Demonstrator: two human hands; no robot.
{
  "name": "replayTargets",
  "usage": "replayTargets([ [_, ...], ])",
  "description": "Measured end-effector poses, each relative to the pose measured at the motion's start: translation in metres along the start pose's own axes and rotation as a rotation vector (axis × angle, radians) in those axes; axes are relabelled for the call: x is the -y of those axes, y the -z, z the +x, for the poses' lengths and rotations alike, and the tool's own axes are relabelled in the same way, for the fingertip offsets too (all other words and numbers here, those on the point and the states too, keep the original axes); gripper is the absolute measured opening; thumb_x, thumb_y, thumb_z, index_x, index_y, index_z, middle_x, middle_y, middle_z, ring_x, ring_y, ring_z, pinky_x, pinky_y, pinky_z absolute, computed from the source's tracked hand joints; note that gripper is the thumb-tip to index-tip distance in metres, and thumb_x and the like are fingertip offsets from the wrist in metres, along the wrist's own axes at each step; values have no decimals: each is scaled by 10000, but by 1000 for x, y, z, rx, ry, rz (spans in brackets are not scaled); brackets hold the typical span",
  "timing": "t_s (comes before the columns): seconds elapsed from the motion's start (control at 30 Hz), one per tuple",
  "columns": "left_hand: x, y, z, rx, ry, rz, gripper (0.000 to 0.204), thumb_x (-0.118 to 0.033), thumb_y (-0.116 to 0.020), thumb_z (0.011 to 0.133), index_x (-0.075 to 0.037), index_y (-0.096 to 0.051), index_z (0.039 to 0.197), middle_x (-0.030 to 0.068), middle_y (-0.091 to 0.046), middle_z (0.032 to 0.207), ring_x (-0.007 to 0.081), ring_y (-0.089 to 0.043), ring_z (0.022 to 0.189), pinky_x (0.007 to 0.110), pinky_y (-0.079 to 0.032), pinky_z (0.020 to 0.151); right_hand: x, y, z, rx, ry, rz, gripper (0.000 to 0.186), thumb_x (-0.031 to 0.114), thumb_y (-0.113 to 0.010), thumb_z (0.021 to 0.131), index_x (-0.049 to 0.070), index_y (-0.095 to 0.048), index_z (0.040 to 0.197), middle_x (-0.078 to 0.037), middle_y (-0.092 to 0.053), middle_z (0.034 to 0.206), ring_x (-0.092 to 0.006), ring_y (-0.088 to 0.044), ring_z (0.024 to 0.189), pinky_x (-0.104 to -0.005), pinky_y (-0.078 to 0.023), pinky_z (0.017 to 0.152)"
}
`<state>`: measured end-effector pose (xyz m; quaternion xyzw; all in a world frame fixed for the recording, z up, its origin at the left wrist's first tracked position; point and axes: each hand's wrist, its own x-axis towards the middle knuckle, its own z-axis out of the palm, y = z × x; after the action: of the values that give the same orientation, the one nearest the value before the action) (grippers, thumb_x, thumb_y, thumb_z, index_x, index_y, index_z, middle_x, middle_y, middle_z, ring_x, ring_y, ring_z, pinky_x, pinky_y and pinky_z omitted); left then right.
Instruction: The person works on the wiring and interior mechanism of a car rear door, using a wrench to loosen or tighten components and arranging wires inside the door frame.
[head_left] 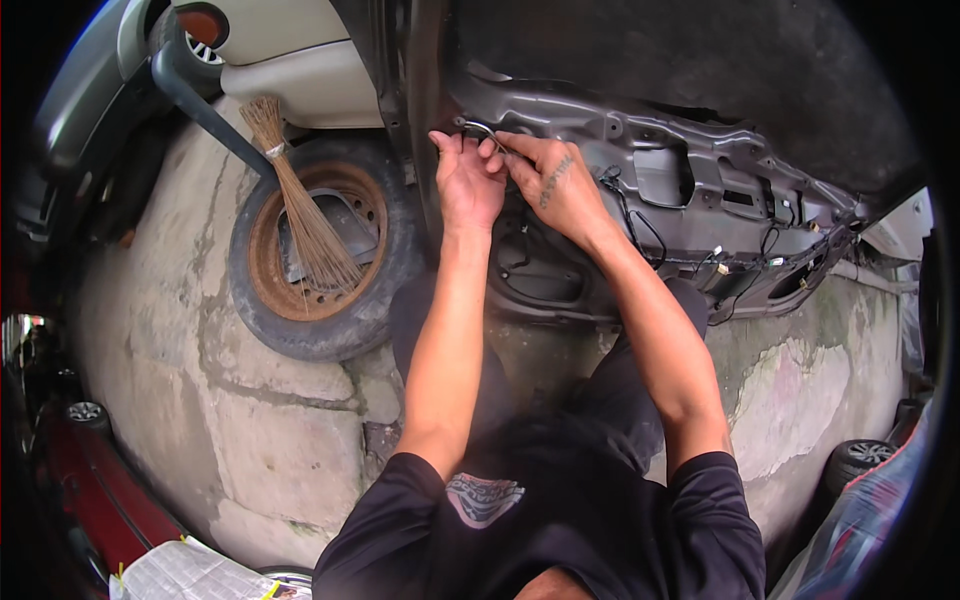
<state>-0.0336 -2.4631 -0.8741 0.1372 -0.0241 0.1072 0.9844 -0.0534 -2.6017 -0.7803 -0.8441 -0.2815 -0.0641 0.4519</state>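
Observation:
Both my hands work at the upper left corner of a dark grey car body panel, with its inner side facing me. My right hand pinches a thin, curved, silvery metal piece between thumb and fingers. The far end of that piece lies against the panel's corner; its exact kind is hard to make out. Close beside it, my left hand is turned palm up, thumb apart and fingers loosely bent. Its fingertips are near the right fingers, and nothing shows in its palm.
Left of me a worn tyre on a rusty rim lies on cracked concrete, with a stick broom across it. Loose wires and connectors hang from the panel. A red car stands lower left, with printed paper nearby.

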Motion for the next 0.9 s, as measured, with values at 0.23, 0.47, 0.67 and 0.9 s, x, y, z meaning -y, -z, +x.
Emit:
replayTargets([
  [0.23,-3,5,0,86,50,-67,471,-560,-572,1017,-99,-557,1113,13,-538,947,153,-515,800,290,-451,668,-1,-15,-10,-81,-87,62,346,61,-599,958,-50,-674,1276,-271,-739,956,-339,-765,882,-387,-563,793],
  [0.47,0,-2,-2,51,27,-48,482,-569,-573,1008,-94,-546,1087,13,-539,940,151,-514,788,289,-447,658,-12,-14,-7,-66,-49,53,329,63,-614,967,-24,-683,1277,-260,-737,971,-346,-765,900,-374,-562,792],
  [0.67,0,0,-3,65,34,-32,492,-571,-571,1009,-87,-537,1089,9,-534,939,140,-506,784,286,-428,641,-20,-20,-10,-106,2,46,325,52,-627,962,-22,-685,1272,-245,-732,971,-352,-761,896,-381,-567,776],
  [0.9,-4,9,0,70,53,-24,452,-532,-577,1023,-87,-566,1102,3,-557,939,129,-485,750,275,-413,630,-19,-31,-11,-146,45,-16,317,18,-628,948,-26,-690,1256,-247,-717,939,-402,-733,868,-390,-573,734],
])
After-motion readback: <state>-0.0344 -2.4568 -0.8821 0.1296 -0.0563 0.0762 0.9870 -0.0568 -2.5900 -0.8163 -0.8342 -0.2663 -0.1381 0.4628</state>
